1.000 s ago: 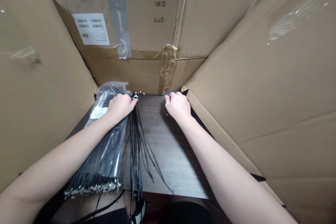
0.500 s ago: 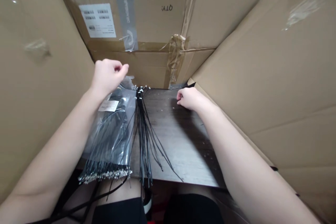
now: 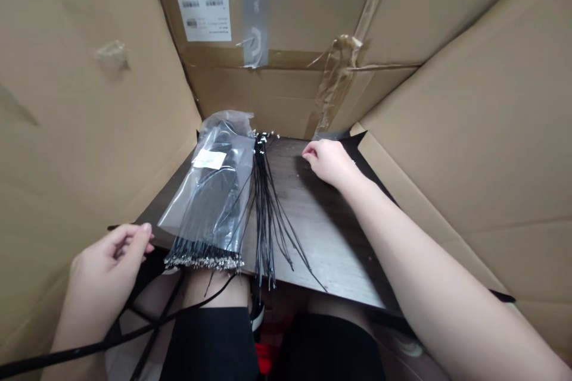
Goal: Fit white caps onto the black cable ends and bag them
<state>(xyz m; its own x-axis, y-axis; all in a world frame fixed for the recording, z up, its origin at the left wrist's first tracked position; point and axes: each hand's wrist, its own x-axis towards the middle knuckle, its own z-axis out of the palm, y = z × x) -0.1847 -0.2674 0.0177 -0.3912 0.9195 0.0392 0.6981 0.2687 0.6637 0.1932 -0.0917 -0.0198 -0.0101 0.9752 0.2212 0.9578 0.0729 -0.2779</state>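
Head view, looking fwd & down at a dark wood table (image 3: 322,220) boxed in by big cardboard flaps. Far left, a tan cardboard flap (image 3: 80,101) fills the side, w/ a scrap of clear tape (image 3: 111,53) stuck on it.

Low on the left, the left hand (image 3: 105,265) is at the table's near edge, fingers loosely curled, gripping nothing visible. A long loose black cable tie (image 3: 27,364) runs from the lower left corner past the hand toward the middle; can't tell if the hand touches it.

Next along, on the table, a clear plastic bag (image 3: 210,190) lies at a slant, packed w/ black cable ties, a white label (image 3: 209,159) near its far end & silvery tie ends showing at its near end. Right beside it, a loose bundle of black cable ties (image 3: 266,208) lies on the table, silvery ends clustered at the far edge, tails fanning toward the person & past the near edge.

Right of the bundle & apart from it, the right hand (image 3: 330,162) rests on the table near the far edge, fingers lightly curled. The hands are well apart, neither on the bag or bundle.

Behind, the far box wall (image 3: 286,95) has a barcode label (image 3: 203,9), a grey tape strip (image 3: 255,6) & torn brown tape (image 3: 339,77). Far right, another cardboard flap (image 3: 465,131) leans in. Below the table, black shorts (image 3: 210,345) show.
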